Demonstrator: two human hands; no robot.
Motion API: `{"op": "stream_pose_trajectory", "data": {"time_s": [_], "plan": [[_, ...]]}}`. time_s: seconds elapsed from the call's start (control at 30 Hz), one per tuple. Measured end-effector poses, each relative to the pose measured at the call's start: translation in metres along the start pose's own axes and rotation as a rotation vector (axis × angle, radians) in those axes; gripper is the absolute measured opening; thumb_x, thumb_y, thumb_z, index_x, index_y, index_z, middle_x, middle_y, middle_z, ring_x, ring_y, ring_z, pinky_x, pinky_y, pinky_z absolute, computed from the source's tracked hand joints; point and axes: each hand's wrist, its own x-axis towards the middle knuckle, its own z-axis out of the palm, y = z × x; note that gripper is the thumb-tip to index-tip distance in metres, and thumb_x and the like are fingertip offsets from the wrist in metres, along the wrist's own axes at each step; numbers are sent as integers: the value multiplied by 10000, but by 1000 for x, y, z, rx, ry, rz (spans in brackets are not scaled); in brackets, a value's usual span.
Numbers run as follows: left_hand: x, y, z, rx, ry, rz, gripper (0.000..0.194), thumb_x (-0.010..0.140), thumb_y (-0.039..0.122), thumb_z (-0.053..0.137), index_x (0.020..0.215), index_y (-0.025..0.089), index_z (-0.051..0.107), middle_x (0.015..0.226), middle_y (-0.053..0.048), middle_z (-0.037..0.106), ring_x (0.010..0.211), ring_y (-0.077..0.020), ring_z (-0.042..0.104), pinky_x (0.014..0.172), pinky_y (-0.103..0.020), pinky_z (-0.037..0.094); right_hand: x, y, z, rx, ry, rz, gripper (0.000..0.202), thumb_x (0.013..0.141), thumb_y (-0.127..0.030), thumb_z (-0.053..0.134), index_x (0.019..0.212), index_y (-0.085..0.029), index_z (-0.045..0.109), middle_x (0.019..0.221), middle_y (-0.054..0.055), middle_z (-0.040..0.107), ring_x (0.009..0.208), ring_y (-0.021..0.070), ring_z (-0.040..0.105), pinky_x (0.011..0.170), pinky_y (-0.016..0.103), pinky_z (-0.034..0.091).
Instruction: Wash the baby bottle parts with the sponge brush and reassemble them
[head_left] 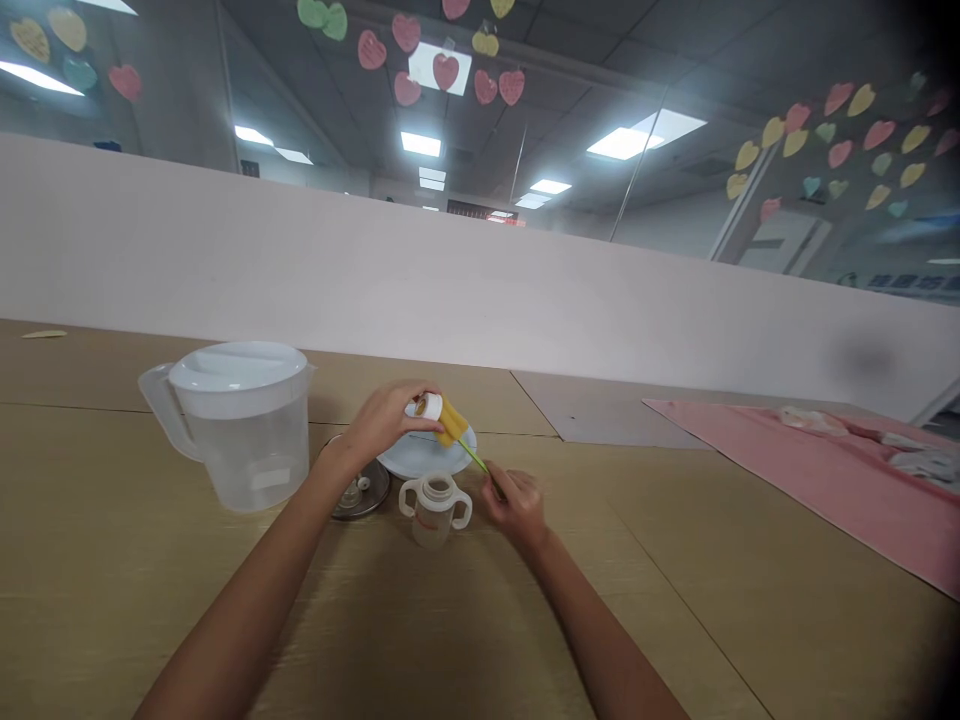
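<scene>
My left hand [394, 418] is closed on a white ring [429, 406], which looks like a bottle collar. The yellow sponge head of a bottle brush [451, 420] sits against or inside this ring. Closed around the brush's thin green handle is my right hand [517, 503]. Just below both hands, a clear baby bottle [433, 512] with two white side handles stands upright, its top uncovered. A pale plate [420, 457] lies behind the bottle. Partly hidden by my left forearm, a round metal dish [375, 497] carries small pale parts I cannot make out fully.
A large clear pitcher [262, 440] with a white lid stands to the left. At right, a pink cloth [780, 450] covers the table, with crumpled plastic [810, 420] on it. A low white wall [480, 290] runs along the table's far edge.
</scene>
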Motion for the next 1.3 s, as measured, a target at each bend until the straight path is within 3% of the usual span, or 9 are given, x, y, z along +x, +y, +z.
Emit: {"op": "stream_pose_trajectory", "data": {"time_s": [0.1,0.23,0.33,0.5,0.7,0.8,1.03,1.17,1.3], "plan": [[1,-3,1,8,77,-7,407,733,473,630,1052,222,620,1073,-52,543,864,-171,552,773,-294,456,-1,-1,2,-9,14,48,208,814,-157,483,936,-130,650,545,5,606,473,85,529,509,213,403],[1,-3,2,145,184,0,397,752,383,632,1118,234,591,1074,-55,513,1023,-211,501,899,-343,417,-2,2,6,-80,19,129,200,828,-198,473,883,-137,655,549,11,620,475,92,538,524,212,412],[2,-1,0,219,167,19,463,752,257,617,1205,248,523,1138,-53,531,1110,-237,460,969,-398,373,-2,6,6,-136,44,219,217,838,-225,458,866,-142,657,509,-2,593,446,91,513,496,206,396],[-4,-7,-10,294,-163,-76,521,674,121,604,1180,226,530,1188,-56,567,1099,-221,507,943,-328,397,-1,5,4,-116,32,179,205,835,-216,462,863,-139,650,515,-2,590,450,89,506,504,201,397],[-15,-10,-26,503,-602,-593,579,509,338,756,1053,201,612,1042,-96,664,928,-268,617,744,-311,484,-1,5,6,-121,44,162,201,834,-225,465,860,-142,647,533,3,600,457,91,509,504,205,395],[-15,-12,-21,542,-723,-748,471,466,391,776,875,176,684,908,-132,704,870,-306,645,700,-330,500,-2,8,8,-141,49,170,207,838,-234,466,849,-141,651,486,-10,564,430,88,485,487,205,378],[-20,-32,0,550,-725,-782,477,408,461,780,797,197,701,878,-127,715,853,-327,652,727,-380,507,-3,10,8,-147,29,151,213,841,-235,462,842,-141,653,464,-17,544,420,87,479,476,206,367],[-18,-24,-10,530,-658,-784,499,500,537,720,847,179,700,864,-143,712,816,-319,656,707,-373,505,-3,9,7,-148,34,167,215,840,-238,461,837,-147,656,462,-17,540,426,87,485,482,204,374],[-14,-7,-22,529,-576,-646,421,713,508,563,951,179,673,988,-137,690,871,-270,648,725,-328,495,-4,9,8,-119,41,174,208,833,-228,463,847,-144,652,489,-12,562,437,87,495,497,204,397]]}}
